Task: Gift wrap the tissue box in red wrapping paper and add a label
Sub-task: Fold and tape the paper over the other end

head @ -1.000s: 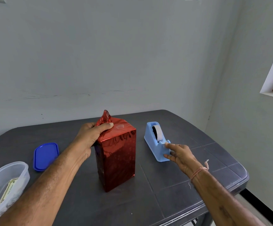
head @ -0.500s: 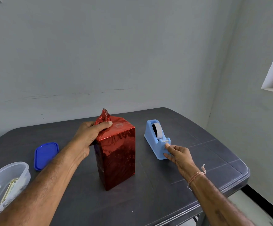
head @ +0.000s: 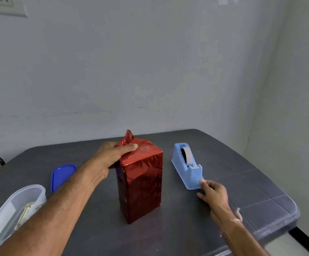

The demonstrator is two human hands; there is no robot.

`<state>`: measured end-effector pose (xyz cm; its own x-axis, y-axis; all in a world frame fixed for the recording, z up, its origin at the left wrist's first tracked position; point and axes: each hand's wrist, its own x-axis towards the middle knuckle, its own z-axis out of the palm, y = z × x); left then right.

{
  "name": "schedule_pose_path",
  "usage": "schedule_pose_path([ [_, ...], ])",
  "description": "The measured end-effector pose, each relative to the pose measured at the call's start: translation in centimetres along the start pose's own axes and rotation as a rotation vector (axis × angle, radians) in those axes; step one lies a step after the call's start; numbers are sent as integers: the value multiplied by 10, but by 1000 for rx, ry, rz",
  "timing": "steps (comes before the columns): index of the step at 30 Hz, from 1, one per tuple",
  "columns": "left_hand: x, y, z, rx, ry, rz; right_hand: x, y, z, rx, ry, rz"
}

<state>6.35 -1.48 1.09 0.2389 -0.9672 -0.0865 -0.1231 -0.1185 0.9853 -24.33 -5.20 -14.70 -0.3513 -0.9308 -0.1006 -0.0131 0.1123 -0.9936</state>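
Box stands upright in glossy red paper, top flap raised. My left hand grips its top; my right hand touches the dispenser, grip unclear.

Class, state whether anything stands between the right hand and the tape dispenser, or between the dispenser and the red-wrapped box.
Nothing visible does. The right hand touches the near end of the tape dispenser, and only bare table lies between it and the red-wrapped box, whose top the left hand grips.
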Motion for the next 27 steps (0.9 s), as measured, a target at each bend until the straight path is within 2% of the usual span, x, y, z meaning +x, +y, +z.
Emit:
schedule_pose_path([
  [2,0,2,-4,10,-18,-15,-13,-21,-1,52,-59,-82],
  [6,-6,7,-9,22,-49,-5,-52,-104,14,27,-417,-308],
  [9,-7,4,-11,26,-60,12,-75,-163,35,-135,-721,-446],
  [14,-9,0,-12,-18,-57,23,-82,-211,79,-581,-1033,-630],
  [19,-9,-3,-14,-52,-44,2,-77,-230,111,-918,-1097,-612],
  [23,-9,-4,-13,-90,-38,-13,-79,-233,119,-1019,-1129,-580],
  [27,-8,-4,-13,-106,-46,-18,-80,-233,122,-1021,-1122,-556],
])
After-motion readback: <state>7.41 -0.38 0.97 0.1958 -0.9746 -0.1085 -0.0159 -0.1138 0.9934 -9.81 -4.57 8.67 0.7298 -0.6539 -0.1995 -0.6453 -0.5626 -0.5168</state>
